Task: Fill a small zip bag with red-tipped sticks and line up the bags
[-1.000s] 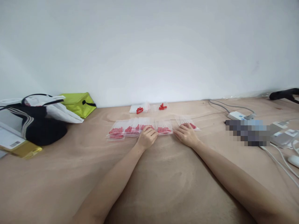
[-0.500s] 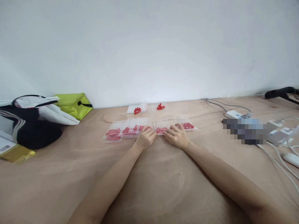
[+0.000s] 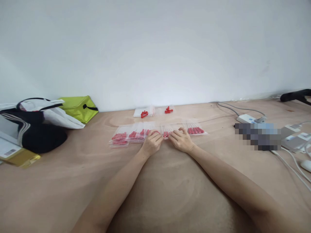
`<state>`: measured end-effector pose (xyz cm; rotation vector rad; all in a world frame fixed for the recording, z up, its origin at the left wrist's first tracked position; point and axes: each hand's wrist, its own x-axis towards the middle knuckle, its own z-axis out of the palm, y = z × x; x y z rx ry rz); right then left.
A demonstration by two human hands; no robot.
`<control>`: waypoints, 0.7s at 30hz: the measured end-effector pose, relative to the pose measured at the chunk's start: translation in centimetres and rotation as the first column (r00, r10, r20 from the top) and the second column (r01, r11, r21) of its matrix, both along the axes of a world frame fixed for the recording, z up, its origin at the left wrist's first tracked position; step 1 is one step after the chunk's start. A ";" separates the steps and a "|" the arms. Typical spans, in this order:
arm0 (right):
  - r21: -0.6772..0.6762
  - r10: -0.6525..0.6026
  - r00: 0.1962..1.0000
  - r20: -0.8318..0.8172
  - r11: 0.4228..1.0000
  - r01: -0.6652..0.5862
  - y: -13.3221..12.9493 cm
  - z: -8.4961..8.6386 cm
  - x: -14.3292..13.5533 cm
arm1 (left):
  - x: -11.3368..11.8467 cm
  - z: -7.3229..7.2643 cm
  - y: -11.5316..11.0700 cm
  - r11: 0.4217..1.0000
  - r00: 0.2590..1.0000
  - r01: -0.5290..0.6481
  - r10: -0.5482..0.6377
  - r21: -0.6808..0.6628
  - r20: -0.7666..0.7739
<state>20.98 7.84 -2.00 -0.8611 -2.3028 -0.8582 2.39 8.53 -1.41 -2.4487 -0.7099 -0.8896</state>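
Note:
A clear zip-lock bag [image 3: 167, 128] holding thin pale sticks with red ends lies between my two hands. My left hand [image 3: 152, 143] is closed, its fingertips pinching the near edge of this bag. From the other side, my right hand [image 3: 181, 139] pinches the same edge, fingers curled. Similar filled bags [image 3: 119, 138] overlap in a row to the left, partly behind my left hand. Another filled bag [image 3: 195, 127] lies just right of my right hand. The fingertips hide part of the middle bag's edge.
Farther back, loose red pieces [image 3: 144, 114] lie on flat clear bags, with more red pieces [image 3: 168, 110] beside them. At left are a black cap [image 3: 43, 139], a white bag and a lime-green bag [image 3: 79, 108]. A power strip [image 3: 246, 118] and cables lie at right.
My right hand has shifted slightly left along the middle bag's edge, closer to my left hand. The whole view has moved a little; the bags lie as before.

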 end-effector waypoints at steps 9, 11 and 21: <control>-0.036 0.042 0.996 -0.082 0.998 -0.045 0.3 -0.1 0.9 | -0.1 -0.2 0.2 1.000 0.996 0.014 -0.012 -0.019 0.088; -0.026 0.058 0.991 -0.118 0.998 -0.061 0.4 -0.2 0.9 | -0.2 -0.2 0.2 1.000 0.995 0.020 -0.018 -0.016 0.095; -0.004 0.078 0.990 -0.122 0.997 -0.079 0.2 -0.6 -0.1 | 0.5 -0.2 0.2 0.999 0.998 0.044 -0.044 0.008 0.044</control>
